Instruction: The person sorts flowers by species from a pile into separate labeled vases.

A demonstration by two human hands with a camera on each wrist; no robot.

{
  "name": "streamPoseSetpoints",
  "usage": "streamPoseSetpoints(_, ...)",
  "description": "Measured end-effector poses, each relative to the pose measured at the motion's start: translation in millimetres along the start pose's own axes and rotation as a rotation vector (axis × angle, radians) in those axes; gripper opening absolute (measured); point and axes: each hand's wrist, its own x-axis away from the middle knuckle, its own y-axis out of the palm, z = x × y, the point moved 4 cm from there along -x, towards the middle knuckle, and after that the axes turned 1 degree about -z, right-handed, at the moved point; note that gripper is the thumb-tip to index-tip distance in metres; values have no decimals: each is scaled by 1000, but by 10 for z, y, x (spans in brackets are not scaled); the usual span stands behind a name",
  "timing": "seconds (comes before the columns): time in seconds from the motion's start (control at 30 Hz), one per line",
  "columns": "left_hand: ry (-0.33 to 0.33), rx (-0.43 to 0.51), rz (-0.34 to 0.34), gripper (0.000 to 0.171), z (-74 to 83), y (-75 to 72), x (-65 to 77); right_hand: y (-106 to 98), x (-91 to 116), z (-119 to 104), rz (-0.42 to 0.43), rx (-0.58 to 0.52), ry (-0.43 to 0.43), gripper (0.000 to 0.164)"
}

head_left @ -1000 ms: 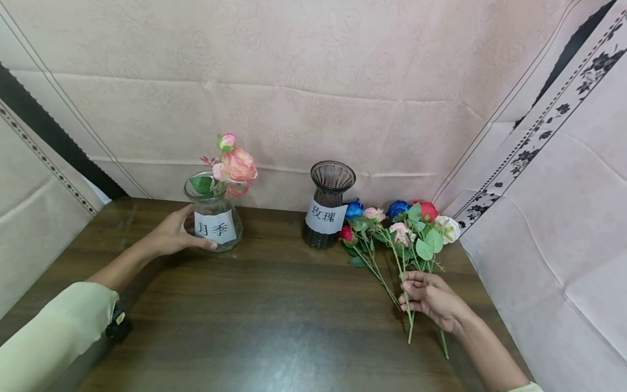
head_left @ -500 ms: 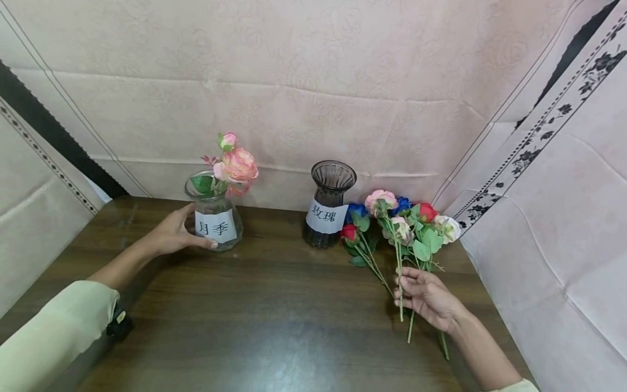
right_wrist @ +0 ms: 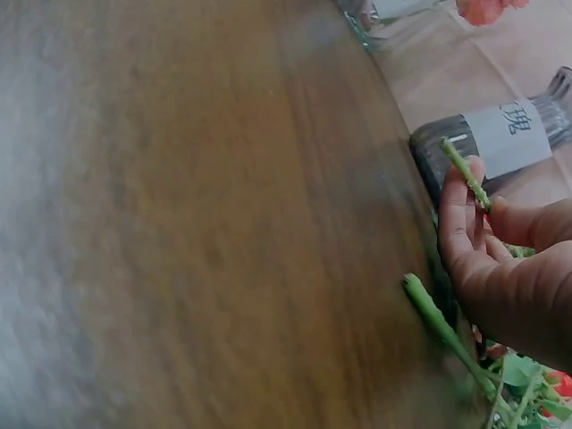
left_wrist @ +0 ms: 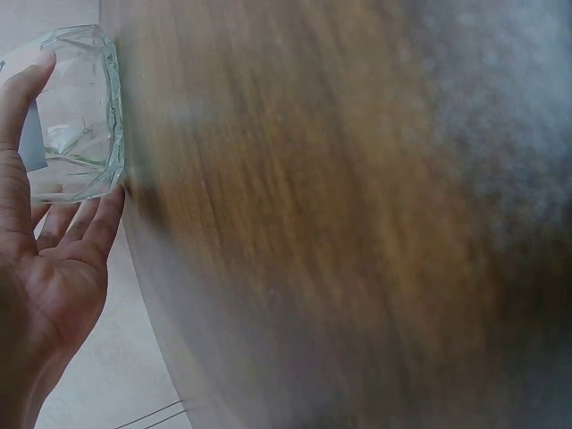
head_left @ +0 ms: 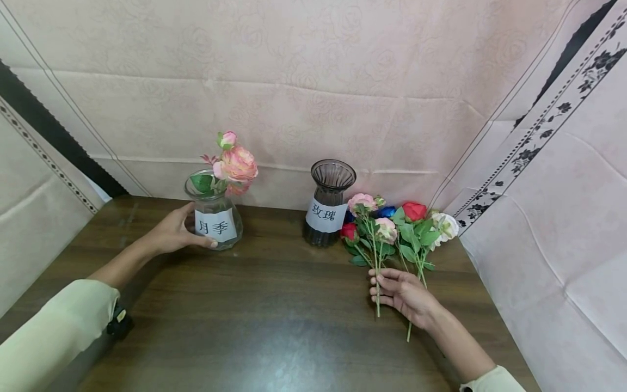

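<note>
My left hand (head_left: 171, 231) grips the side of a clear glass vase (head_left: 236, 224), thumb across its front near a paper label and fingers round the far side. In it stands a peach-pink artificial flower (head_left: 240, 164) with a bud. In the left wrist view the glass base (left_wrist: 80, 116) sits between thumb and fingers. My right hand (head_left: 409, 296) pinches the thin green stem of a pink artificial flower (head_left: 362, 203), whose head is upright. In the right wrist view the cut stem end (right_wrist: 463, 170) sticks out past the fingertips.
A dark glass vase (head_left: 329, 196) with a paper label stands between the hands. Right of it lie several artificial flowers: a red rose (head_left: 414, 210), a white rose (head_left: 446, 227), blue ones partly hidden. Patterned cloth (head_left: 294, 98) hangs behind the wooden table (head_left: 274, 310).
My right hand has lifted the pink flower off the pile and carried it left, toward the dark vase. My left hand stays on the clear vase.
</note>
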Motion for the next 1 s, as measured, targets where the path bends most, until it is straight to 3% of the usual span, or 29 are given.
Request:
streamPoseSetpoints(0.37,7,-3,5,111,5,11,-16,111,-29,70,-68,-150,21,30)
streamPoseSetpoints(0.63,17,22,1,112,-13,23,-41,144,-56,121,-15,-172,-13,24)
streamPoseSetpoints(1.0,13,24,2,113,-30,17,-35,195,-99,-9,115,-93,-117,53)
